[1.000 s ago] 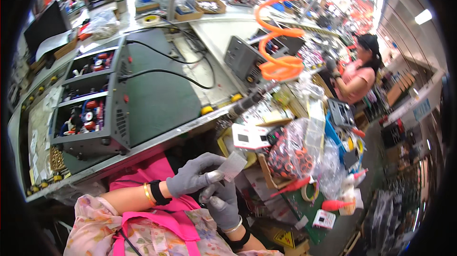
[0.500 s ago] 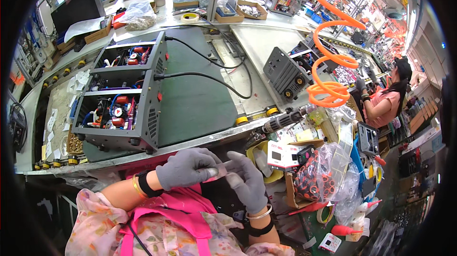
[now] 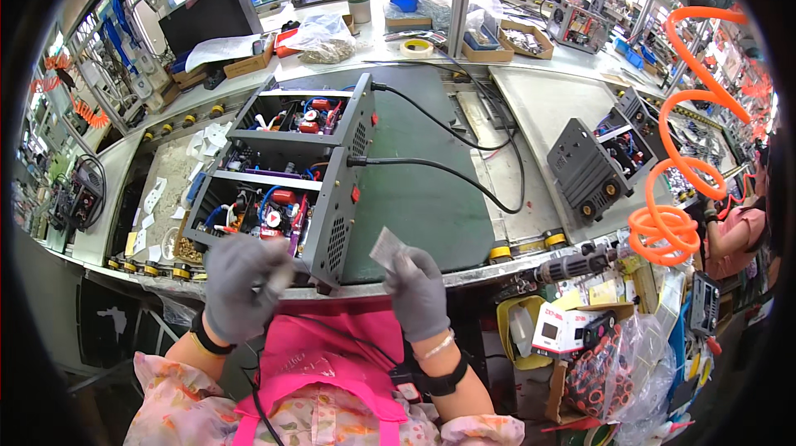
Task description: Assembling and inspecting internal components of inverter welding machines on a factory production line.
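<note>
My right hand (image 3: 419, 295), in a grey glove, pinches a small translucent whitish sheet (image 3: 386, 249) between thumb and fingers, above the table's front edge. In a matching glove, my left hand (image 3: 245, 287) is closed just in front of the nearer open machine housing (image 3: 330, 222). Its fingertips are pressed together and slightly blurred, so what they hold, if anything, is hidden. Red and blue parts and wiring show inside that dark grey case. Behind it stands a second open housing (image 3: 362, 118) of the same kind. A black cable (image 3: 431, 168) runs from the nearer case.
A green mat (image 3: 414, 201) lies right of the housings. Farther right is another dark grey unit (image 3: 584, 168) beside a coiled orange air hose (image 3: 663, 230). A black power screwdriver (image 3: 572, 264) sits at the table edge, above a yellow bin (image 3: 518, 334). A co-worker (image 3: 734, 239) is at far right.
My hands have separated. The left has moved left toward the nearer housing; the right has raised the sheet. The whole view has shifted, with the scene now farther right and lower.
</note>
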The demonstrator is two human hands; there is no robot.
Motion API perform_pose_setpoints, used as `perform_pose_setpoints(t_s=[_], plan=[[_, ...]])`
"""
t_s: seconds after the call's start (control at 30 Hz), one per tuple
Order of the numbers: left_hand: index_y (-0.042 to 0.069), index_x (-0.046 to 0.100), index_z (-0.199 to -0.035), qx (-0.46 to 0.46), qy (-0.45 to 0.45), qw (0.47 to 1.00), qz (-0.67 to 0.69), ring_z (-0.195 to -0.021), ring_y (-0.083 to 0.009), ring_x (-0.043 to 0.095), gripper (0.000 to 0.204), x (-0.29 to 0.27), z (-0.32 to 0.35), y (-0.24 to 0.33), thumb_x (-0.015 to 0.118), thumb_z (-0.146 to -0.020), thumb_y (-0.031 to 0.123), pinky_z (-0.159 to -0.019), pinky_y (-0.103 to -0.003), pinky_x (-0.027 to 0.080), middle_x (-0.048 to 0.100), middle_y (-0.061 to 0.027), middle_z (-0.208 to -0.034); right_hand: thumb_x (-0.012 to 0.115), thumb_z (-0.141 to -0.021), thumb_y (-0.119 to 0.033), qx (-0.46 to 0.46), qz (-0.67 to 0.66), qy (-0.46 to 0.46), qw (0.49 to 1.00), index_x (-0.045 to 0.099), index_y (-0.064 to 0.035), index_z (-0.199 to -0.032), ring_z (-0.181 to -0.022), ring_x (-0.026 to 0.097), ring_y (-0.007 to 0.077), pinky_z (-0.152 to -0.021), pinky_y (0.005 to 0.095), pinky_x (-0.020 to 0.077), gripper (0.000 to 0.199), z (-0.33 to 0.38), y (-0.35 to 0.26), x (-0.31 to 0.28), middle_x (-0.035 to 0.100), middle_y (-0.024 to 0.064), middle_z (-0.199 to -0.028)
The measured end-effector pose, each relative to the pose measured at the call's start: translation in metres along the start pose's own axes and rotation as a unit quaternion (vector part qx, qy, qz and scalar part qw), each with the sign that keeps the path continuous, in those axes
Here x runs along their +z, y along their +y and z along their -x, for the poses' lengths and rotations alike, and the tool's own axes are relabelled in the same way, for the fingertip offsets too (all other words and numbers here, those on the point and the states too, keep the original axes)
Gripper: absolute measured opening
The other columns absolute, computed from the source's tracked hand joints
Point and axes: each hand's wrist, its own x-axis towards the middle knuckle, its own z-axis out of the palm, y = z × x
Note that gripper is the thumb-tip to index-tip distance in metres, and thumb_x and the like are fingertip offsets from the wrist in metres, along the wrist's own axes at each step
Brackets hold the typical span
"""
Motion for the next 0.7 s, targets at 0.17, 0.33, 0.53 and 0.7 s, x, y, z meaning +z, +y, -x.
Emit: perform_pose_setpoints(t_s=[0.17, 0.33, 0.53, 0.7], plan=[[0.001, 0.062, -0.1, -0.111, 0.068, 0.99, -0.046, -0.065, -0.0202, 0.058, 0.023, 0.014, -0.017, -0.041, 0.066, -0.078, 0.001, -0.06, -0.031, 0.046, 0.061, -0.0074, -0.074, 0.066, -0.089, -0.02, 0.027, -0.061, -0.087, 0.994, 0.059, -0.0078, -0.099, -0.066, 0.053, 0.0106, -0.056, 0.0244, 0.0429, 0.017, -0.064, 0.037, 0.009, 0.06, 0.0032, -0.083], [-0.001, 0.061, -0.105, -0.255, 0.002, 0.964, 0.077, -0.065, -0.0101, 0.055, 0.027, 0.032, -0.017, -0.057, 0.066, -0.08, 0.004, -0.056, -0.024, 0.044, 0.058, -0.0057, -0.075, 0.066, -0.089, -0.021, 0.055, -0.051, -0.073, 0.995, 0.06, -0.0076, -0.099, -0.065, 0.054, 0.0118, -0.056, 0.0246, 0.0432, 0.018, -0.102, 0.049, 0.006, 0.061, 0.0042, -0.083], [-0.001, 0.061, -0.106, -0.239, -0.022, 0.969, 0.054, -0.062, -0.0116, 0.054, 0.027, 0.031, -0.02, -0.056, 0.067, -0.081, 0.008, -0.056, -0.023, 0.044, 0.054, -0.0057, -0.075, 0.068, -0.088, -0.014, 0.084, -0.076, -0.089, 0.99, 0.064, -0.0057, -0.096, -0.064, 0.055, 0.01, -0.054, 0.0223, 0.0432, 0.013, -0.109, 0.056, 0.011, 0.062, 0.0028, -0.077], [0.0, 0.061, -0.107, -0.227, -0.029, 0.973, 0.017, -0.061, -0.0123, 0.055, 0.028, 0.033, -0.022, -0.053, 0.067, -0.082, 0.01, -0.054, -0.023, 0.044, 0.054, -0.0065, -0.077, 0.068, -0.087, -0.014, 0.099, -0.067, -0.082, 0.989, 0.064, -0.0048, -0.096, -0.064, 0.054, 0.0097, -0.054, 0.0216, 0.0424, 0.014, -0.109, 0.054, 0.015, 0.062, 0.0032, -0.078]])
